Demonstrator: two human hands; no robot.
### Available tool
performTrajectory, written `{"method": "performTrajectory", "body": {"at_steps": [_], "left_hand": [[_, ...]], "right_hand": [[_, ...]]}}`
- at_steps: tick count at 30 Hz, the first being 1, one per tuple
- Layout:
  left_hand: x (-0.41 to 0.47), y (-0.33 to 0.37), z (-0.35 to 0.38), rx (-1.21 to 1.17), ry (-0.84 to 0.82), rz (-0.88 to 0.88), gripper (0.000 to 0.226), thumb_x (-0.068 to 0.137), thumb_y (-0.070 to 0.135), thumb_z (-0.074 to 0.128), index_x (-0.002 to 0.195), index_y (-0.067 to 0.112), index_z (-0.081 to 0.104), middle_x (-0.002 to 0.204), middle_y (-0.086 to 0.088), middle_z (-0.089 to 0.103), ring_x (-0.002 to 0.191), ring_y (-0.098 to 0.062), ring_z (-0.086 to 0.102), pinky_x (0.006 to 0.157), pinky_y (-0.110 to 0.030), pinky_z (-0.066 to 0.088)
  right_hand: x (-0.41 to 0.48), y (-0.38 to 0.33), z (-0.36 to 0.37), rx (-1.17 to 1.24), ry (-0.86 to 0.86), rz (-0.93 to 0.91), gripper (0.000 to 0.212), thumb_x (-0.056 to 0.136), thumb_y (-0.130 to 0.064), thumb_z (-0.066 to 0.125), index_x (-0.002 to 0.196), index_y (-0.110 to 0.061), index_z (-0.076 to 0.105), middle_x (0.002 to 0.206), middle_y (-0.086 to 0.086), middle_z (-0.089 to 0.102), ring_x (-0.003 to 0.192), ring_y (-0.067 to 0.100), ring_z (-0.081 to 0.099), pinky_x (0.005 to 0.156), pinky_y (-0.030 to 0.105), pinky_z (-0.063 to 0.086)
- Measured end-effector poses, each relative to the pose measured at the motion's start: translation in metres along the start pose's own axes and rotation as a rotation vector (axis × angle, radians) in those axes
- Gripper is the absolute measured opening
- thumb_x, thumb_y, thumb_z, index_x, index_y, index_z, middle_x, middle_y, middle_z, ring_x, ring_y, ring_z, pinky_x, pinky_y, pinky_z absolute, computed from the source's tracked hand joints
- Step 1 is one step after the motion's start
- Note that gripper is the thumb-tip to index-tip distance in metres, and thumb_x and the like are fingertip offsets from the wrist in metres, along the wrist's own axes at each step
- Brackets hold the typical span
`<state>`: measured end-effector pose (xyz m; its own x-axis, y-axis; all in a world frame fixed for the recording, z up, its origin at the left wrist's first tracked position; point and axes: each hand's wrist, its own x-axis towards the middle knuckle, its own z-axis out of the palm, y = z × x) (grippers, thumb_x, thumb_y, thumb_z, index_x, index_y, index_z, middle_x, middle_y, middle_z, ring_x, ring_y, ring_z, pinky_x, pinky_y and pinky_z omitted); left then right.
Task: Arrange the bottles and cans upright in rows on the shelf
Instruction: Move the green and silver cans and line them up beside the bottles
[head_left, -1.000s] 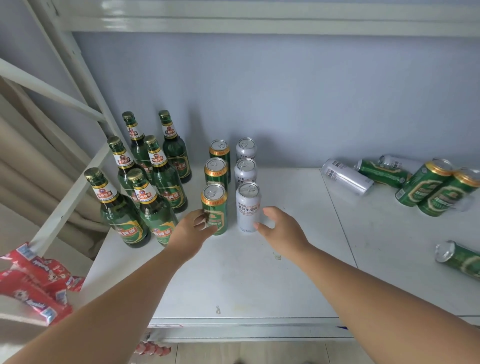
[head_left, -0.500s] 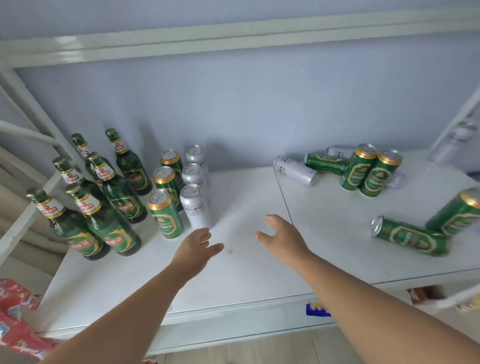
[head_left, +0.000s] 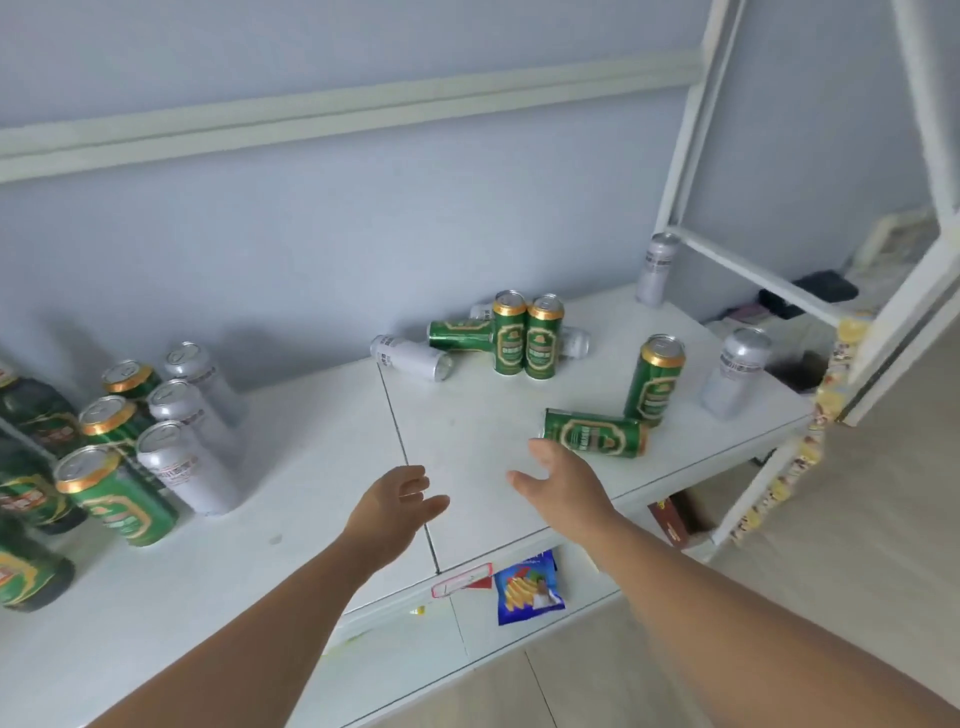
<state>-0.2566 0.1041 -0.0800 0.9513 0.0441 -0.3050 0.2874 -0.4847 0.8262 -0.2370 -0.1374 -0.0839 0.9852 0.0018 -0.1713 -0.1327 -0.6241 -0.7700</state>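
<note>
Now the spread, empty right hand (head_left: 563, 483) and left hand (head_left: 395, 501) hover near a toppled green-and-gold aluminium can (head_left: 595, 433); next, it likely needs gripping and standing upright.

upright cans (head_left: 156, 415) left, toppled cans (head_left: 592, 432) right

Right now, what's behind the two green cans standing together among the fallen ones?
A green can lies on its side, its end hidden behind the pair. Silver can parts peek out either side; the middle is covered.
</note>
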Motion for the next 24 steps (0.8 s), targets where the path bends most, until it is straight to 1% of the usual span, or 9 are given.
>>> {"method": "performTrajectory", "body": {"at_steps": [2, 6, 9, 13, 16, 18, 21, 22, 24], "left_hand": [[-0.001, 0.011, 0.021, 0.001, -0.025, 0.009, 0.062, 0.088, 0.031, 0.078, 0.142, 0.018, 0.051, 0.136, 0.003, 0.061, 0.114, -0.012, 0.062, 0.082, -0.018, 0.047], [-0.001, 0.025, 0.055, 0.034, -0.068, 0.012, 0.063, 0.087, 0.032, 0.078, 0.143, 0.018, 0.051, 0.137, 0.002, 0.061, 0.112, -0.013, 0.062, 0.084, -0.023, 0.049], [0.003, 0.033, 0.068, 0.077, -0.102, 0.018, 0.062, 0.088, 0.031, 0.077, 0.143, 0.017, 0.051, 0.137, 0.001, 0.061, 0.111, -0.012, 0.061, 0.085, -0.02, 0.046], [0.023, 0.043, 0.072, 0.105, -0.132, 0.035, 0.06, 0.089, 0.031, 0.077, 0.142, 0.017, 0.052, 0.135, 0.003, 0.062, 0.106, -0.01, 0.062, 0.072, -0.01, 0.042], [0.043, 0.052, 0.074, 0.107, -0.159, 0.049, 0.059, 0.088, 0.031, 0.077, 0.14, 0.018, 0.054, 0.133, 0.003, 0.063, 0.103, -0.008, 0.063, 0.073, -0.013, 0.044], [0.06, 0.059, 0.078, 0.082, -0.175, 0.06, 0.057, 0.087, 0.03, 0.079, 0.138, 0.018, 0.055, 0.132, 0.002, 0.065, 0.1, -0.005, 0.065, 0.073, -0.014, 0.045], [0.084, 0.076, 0.088, 0.028, -0.196, 0.082, 0.052, 0.087, 0.028, 0.079, 0.134, 0.02, 0.057, 0.129, 0.004, 0.065, 0.095, 0.005, 0.064, 0.073, -0.017, 0.048], [0.092, 0.082, 0.092, 0.018, -0.206, 0.093, 0.051, 0.087, 0.028, 0.079, 0.133, 0.021, 0.057, 0.128, 0.004, 0.066, 0.097, 0.005, 0.065, 0.074, -0.019, 0.049], [0.105, 0.094, 0.101, 0.001, -0.231, 0.115, 0.049, 0.088, 0.025, 0.079, 0.131, 0.021, 0.058, 0.127, 0.004, 0.066, 0.098, 0.002, 0.066, 0.076, -0.02, 0.05]], "right_hand": [[-0.007, 0.017, -0.016, 0.0, 0.013, 0.01, 0.067, 0.092, -0.044, 0.068, 0.15, -0.019, 0.044, 0.153, -0.001, 0.05, 0.141, 0.016, 0.046, 0.115, 0.036, 0.038], [-0.015, 0.045, -0.04, 0.005, 0.035, 0.046, 0.066, 0.093, -0.042, 0.067, 0.151, -0.019, 0.044, 0.153, -0.001, 0.049, 0.141, 0.017, 0.045, 0.114, 0.036, 0.038], [-0.016, 0.059, -0.049, 0.024, 0.043, 0.077, 0.065, 0.093, -0.042, 0.067, 0.15, -0.021, 0.044, 0.153, -0.002, 0.05, 0.141, 0.016, 0.045, 0.114, 0.036, 0.039], [-0.007, 0.067, -0.058, 0.032, 0.074, 0.096, 0.063, 0.093, -0.043, 0.066, 0.148, -0.019, 0.046, 0.151, 0.0, 0.051, 0.139, 0.018, 0.047, 0.112, 0.036, 0.04], [-0.001, 0.072, -0.066, 0.041, 0.106, 0.126, 0.063, 0.094, -0.041, 0.065, 0.149, -0.018, 0.045, 0.151, 0.0, 0.052, 0.139, 0.017, 0.047, 0.113, 0.037, 0.041], [0.003, 0.075, -0.075, 0.053, 0.135, 0.151, 0.058, 0.094, -0.038, 0.066, 0.145, -0.018, 0.048, 0.148, 0.0, 0.054, 0.137, 0.016, 0.049, 0.11, 0.034, 0.042], [0.015, 0.084, -0.099, 0.051, 0.212, 0.202, 0.047, 0.094, -0.035, 0.067, 0.136, -0.019, 0.055, 0.137, -0.001, 0.061, 0.121, 0.012, 0.056, 0.092, 0.028, 0.042], [0.02, 0.089, -0.108, 0.078, 0.249, 0.234, 0.047, 0.094, -0.035, 0.068, 0.136, -0.017, 0.055, 0.137, 0.0, 0.061, 0.121, 0.013, 0.056, 0.091, 0.028, 0.041], [0.029, 0.097, -0.122, 0.165, 0.338, 0.306, 0.053, 0.093, -0.035, 0.069, 0.138, -0.014, 0.054, 0.14, 0.003, 0.06, 0.128, 0.018, 0.055, 0.096, 0.03, 0.041]]}}
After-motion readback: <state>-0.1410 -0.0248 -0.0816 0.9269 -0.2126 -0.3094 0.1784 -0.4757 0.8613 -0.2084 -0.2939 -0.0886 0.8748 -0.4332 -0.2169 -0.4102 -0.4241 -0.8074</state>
